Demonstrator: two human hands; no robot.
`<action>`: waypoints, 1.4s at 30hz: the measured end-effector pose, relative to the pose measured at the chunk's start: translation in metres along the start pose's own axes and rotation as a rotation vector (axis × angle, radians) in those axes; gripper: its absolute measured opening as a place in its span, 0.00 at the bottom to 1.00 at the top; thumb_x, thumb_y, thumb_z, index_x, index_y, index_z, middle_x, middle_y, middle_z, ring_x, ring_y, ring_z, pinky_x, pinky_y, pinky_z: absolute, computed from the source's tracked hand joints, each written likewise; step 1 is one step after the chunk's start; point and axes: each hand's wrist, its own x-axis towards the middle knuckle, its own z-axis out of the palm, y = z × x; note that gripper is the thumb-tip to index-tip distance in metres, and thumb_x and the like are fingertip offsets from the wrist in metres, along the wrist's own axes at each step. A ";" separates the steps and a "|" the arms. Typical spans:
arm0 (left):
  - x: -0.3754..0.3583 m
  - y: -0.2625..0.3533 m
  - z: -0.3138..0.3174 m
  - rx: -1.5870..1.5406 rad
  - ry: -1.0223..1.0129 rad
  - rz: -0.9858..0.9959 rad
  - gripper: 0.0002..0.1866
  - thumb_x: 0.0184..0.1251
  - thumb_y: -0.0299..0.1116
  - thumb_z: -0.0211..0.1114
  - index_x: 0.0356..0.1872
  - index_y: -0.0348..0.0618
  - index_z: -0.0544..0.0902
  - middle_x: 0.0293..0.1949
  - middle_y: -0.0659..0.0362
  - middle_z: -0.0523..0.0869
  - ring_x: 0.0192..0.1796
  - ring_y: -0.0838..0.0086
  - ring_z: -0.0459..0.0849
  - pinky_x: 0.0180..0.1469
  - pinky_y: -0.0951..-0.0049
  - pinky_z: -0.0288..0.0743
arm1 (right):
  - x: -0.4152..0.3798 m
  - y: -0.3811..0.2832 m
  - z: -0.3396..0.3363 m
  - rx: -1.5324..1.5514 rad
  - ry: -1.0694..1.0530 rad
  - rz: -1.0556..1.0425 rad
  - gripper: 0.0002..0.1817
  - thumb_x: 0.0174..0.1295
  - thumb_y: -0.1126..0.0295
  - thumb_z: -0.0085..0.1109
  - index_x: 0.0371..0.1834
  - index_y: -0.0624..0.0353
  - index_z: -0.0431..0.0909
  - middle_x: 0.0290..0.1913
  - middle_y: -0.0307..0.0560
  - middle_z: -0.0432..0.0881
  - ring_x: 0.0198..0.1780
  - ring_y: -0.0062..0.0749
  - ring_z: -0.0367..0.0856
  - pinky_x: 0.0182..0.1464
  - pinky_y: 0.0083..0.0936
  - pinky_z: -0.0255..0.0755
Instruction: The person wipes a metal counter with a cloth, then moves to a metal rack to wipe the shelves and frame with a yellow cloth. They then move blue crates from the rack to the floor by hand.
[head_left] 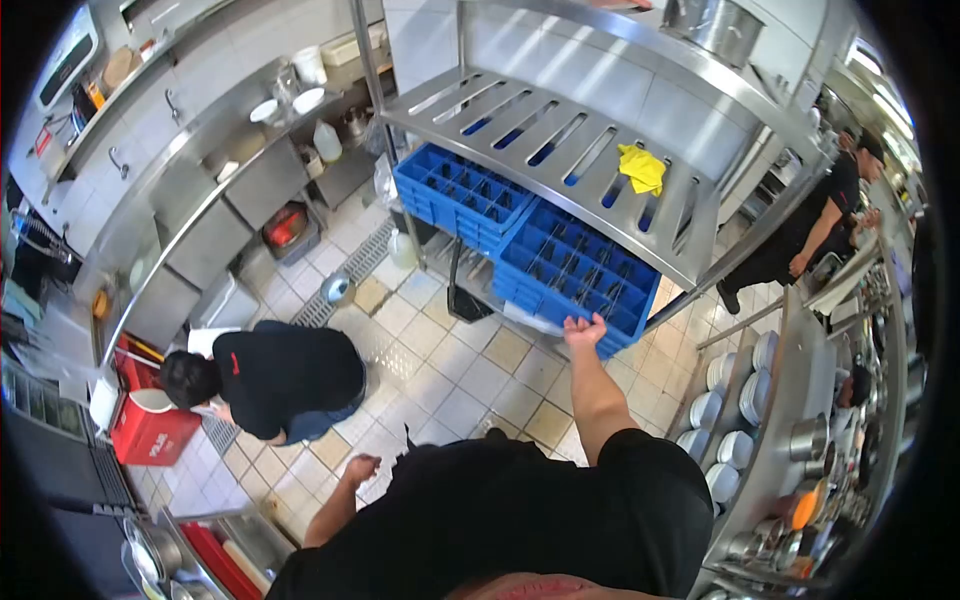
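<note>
My right hand (585,331) reaches forward to the front wall of a blue divided crate (535,290), fingers bent at its rim. Dark, thin items stand in the crate's compartments; their kind is too small to make out. This crate sits under a slotted steel shelf (545,140) and juts out a little. Beside it on the left is a second blue crate (450,215), also divided. Low at my left side, my left hand (362,468) hangs away from everything, fingers loosely bent, with nothing visible in it. A yellow cloth (642,169) lies on the slotted shelf.
A person in black (295,375) crouches on the tiled floor to my left, by a red box (155,430). Another person (820,220) stands at the right. Stacked plates (735,450) fill a rack on my right. A steel sink counter (205,215) runs along the left wall.
</note>
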 end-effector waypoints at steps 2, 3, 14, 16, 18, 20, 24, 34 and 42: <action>-0.002 0.040 0.013 -0.075 0.030 -0.109 0.20 0.68 0.49 0.64 0.40 0.39 0.88 0.35 0.54 0.90 0.37 0.68 0.87 0.42 0.67 0.80 | -0.006 -0.014 0.012 -0.122 -0.111 -0.019 0.28 0.55 0.52 0.60 0.61 0.41 0.71 0.68 0.41 0.70 0.55 0.47 0.76 0.59 0.46 0.66; -0.001 0.050 0.014 -0.054 0.013 -0.117 0.21 0.68 0.49 0.64 0.42 0.39 0.88 0.36 0.54 0.90 0.38 0.68 0.87 0.44 0.67 0.81 | -0.008 -0.013 0.021 -0.274 -0.100 0.026 0.27 0.56 0.52 0.59 0.60 0.41 0.71 0.68 0.41 0.71 0.54 0.48 0.77 0.58 0.46 0.67; 0.216 0.193 -0.057 0.493 0.208 0.209 0.28 0.68 0.56 0.59 0.47 0.37 0.87 0.51 0.42 0.87 0.57 0.49 0.84 0.59 0.57 0.76 | -0.022 0.117 0.066 -1.435 -0.308 0.335 0.22 0.65 0.52 0.58 0.56 0.53 0.74 0.51 0.43 0.84 0.41 0.43 0.83 0.38 0.38 0.73; 0.247 0.296 -0.091 0.263 0.236 0.196 0.29 0.68 0.57 0.60 0.47 0.36 0.86 0.49 0.42 0.87 0.55 0.52 0.85 0.57 0.58 0.77 | 0.027 0.170 0.061 -1.519 -0.334 0.321 0.26 0.58 0.52 0.65 0.55 0.57 0.77 0.53 0.49 0.83 0.45 0.44 0.83 0.36 0.38 0.75; 0.324 0.358 -0.117 -0.068 0.239 0.231 0.30 0.68 0.59 0.62 0.49 0.36 0.84 0.45 0.45 0.88 0.50 0.57 0.86 0.53 0.60 0.77 | 0.051 0.216 0.093 -1.561 -0.319 0.207 0.30 0.52 0.54 0.72 0.54 0.60 0.76 0.47 0.50 0.82 0.38 0.41 0.80 0.29 0.35 0.71; 0.364 0.434 -0.128 -0.282 0.160 0.284 0.32 0.67 0.60 0.63 0.53 0.37 0.82 0.44 0.51 0.88 0.46 0.64 0.85 0.49 0.63 0.76 | 0.045 0.266 0.129 -1.566 -0.233 0.031 0.35 0.47 0.56 0.78 0.55 0.63 0.72 0.34 0.46 0.81 0.20 0.33 0.73 0.17 0.30 0.63; 0.393 0.559 -0.145 -0.505 -0.058 0.173 0.36 0.68 0.62 0.63 0.62 0.41 0.74 0.56 0.57 0.84 0.49 0.70 0.83 0.50 0.67 0.74 | 0.112 0.364 0.187 -1.690 0.028 0.030 0.52 0.42 0.48 0.79 0.66 0.66 0.65 0.48 0.53 0.81 0.35 0.40 0.81 0.33 0.36 0.75; 0.483 0.660 -0.103 -0.564 -0.034 0.137 0.35 0.63 0.57 0.71 0.58 0.41 0.68 0.44 0.57 0.80 0.41 0.72 0.82 0.32 0.70 0.77 | 0.124 0.403 0.177 -1.501 0.213 -0.555 0.16 0.59 0.60 0.67 0.47 0.54 0.80 0.41 0.48 0.89 0.45 0.46 0.88 0.49 0.39 0.79; 0.447 0.673 -0.082 -0.737 0.230 0.027 0.32 0.60 0.34 0.67 0.59 0.34 0.60 0.49 0.43 0.79 0.38 0.58 0.84 0.23 0.64 0.80 | -0.010 0.285 0.017 -1.290 -0.072 -0.246 0.11 0.62 0.79 0.61 0.48 0.61 0.79 0.33 0.48 0.85 0.29 0.29 0.85 0.24 0.25 0.82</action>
